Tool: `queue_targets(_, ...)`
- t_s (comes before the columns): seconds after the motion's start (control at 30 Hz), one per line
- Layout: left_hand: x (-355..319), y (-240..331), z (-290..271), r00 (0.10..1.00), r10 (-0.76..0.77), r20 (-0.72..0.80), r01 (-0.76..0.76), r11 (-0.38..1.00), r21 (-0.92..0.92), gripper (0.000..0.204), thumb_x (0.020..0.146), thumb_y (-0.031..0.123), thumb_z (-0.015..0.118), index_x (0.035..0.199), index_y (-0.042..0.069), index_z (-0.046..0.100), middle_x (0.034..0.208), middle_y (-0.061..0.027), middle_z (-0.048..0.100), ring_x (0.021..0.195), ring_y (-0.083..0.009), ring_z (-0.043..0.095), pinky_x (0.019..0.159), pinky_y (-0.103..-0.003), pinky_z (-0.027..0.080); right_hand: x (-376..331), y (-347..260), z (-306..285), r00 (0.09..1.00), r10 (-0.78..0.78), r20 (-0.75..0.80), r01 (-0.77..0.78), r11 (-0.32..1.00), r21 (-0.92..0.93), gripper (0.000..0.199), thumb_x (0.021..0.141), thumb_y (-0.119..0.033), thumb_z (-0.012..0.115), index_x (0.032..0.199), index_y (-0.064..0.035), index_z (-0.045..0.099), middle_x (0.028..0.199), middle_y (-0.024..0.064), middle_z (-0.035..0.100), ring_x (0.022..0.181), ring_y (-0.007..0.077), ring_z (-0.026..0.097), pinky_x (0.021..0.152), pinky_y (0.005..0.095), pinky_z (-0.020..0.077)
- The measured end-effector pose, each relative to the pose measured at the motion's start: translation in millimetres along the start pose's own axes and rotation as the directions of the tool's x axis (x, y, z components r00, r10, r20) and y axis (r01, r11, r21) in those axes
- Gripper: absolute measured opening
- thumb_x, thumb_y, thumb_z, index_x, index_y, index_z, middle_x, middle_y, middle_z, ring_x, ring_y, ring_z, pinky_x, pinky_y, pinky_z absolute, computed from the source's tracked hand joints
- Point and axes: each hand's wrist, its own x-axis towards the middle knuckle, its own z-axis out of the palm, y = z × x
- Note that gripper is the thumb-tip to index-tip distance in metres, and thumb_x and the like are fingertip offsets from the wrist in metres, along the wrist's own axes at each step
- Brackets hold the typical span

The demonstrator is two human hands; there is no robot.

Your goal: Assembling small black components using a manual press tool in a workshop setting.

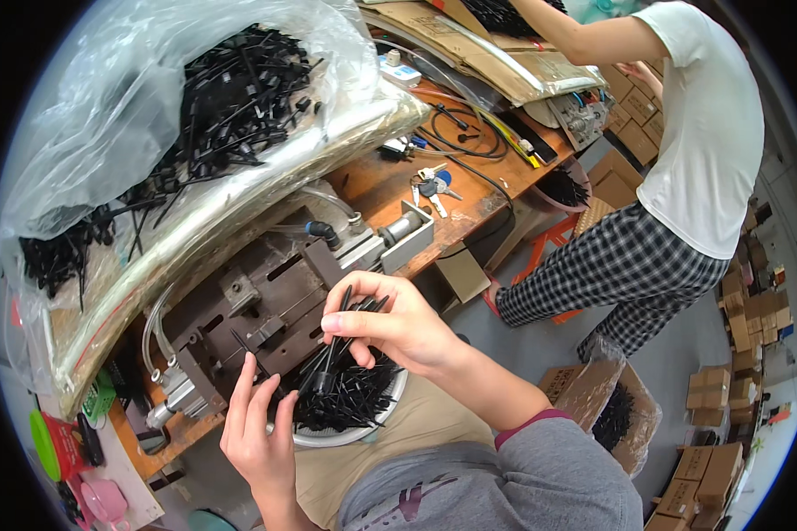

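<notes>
My right hand (403, 323) is closed on a small bunch of thin black plastic parts (335, 354), pinched between thumb and fingers. These parts stand above a white bowl (388, 414) on my lap, heaped with more of the same black parts (350, 398). At the bowl's left edge my left hand (261, 438) is held up with its fingers stretched and apart. A thin black tip shows just past its fingertips; whether the hand touches it I cannot tell. Right behind both hands lies a dark brown metal fixture (279, 283) with a small block in its middle.
A clear plastic bag (106, 133) spills a large pile of black parts (239, 97) across the bench's far left. Keys (434, 188) and cables lie on the wooden bench (372, 199). A co-worker (700, 133) stands at the right. An open carton (584, 389) sits on the floor.
</notes>
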Motion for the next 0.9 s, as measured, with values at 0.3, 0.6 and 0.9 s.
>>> queue_targets(0.3, 9.2, 4.0, 16.9, 0.986, 0.019, 0.168, -0.046, 0.986, 0.160, 0.028, 0.067, 0.003, 0.074, 0.094, 0.001, 0.068, 0.125, -0.0119, 0.065, 0.080, -0.0264, 0.068, 0.069, -0.033, 0.052, -4.4, 7.0, 2.9, 0.999, -0.017, -0.028, 0.017, 1.000, -0.004, 0.014, 0.085, -0.001, 0.071, 0.096, 0.0003, 0.062, 0.087, 0.0079, 0.063, 0.053, 0.0081, 0.059, 0.046, 0.0199, 0.0471)
queue_targets(0.6, 18.7, 5.1, 18.0, 0.986, 0.012, 0.169, -0.039, 0.987, 0.154, 0.028, 0.065, -0.002, 0.073, 0.093, 0.002, 0.068, 0.125, -0.0111, 0.065, 0.069, -0.0241, 0.067, 0.061, -0.032, 0.050, -3.9, 17.7, 1.4, 1.000, -0.022, -0.001, 0.022, 1.000, -0.020, 0.017, 0.084, -0.004, 0.074, 0.095, -0.0006, 0.062, 0.087, 0.0054, 0.060, 0.053, 0.0076, 0.058, 0.047, 0.0202, 0.0476)
queue_targets(0.9, 17.3, 4.5, 20.6, 0.982, -0.028, 0.185, 0.015, 0.997, 0.070, 0.036, 0.069, -0.012, 0.060, 0.101, 0.004, 0.069, 0.125, -0.0131, 0.065, 0.091, -0.0286, 0.071, 0.068, -0.032, 0.055, -6.1, 20.8, -1.4, 0.999, -0.052, 0.006, 0.052, 0.999, 0.006, 0.018, 0.084, -0.005, 0.074, 0.096, -0.0004, 0.062, 0.089, 0.0061, 0.060, 0.053, 0.0081, 0.059, 0.047, 0.0204, 0.0477)
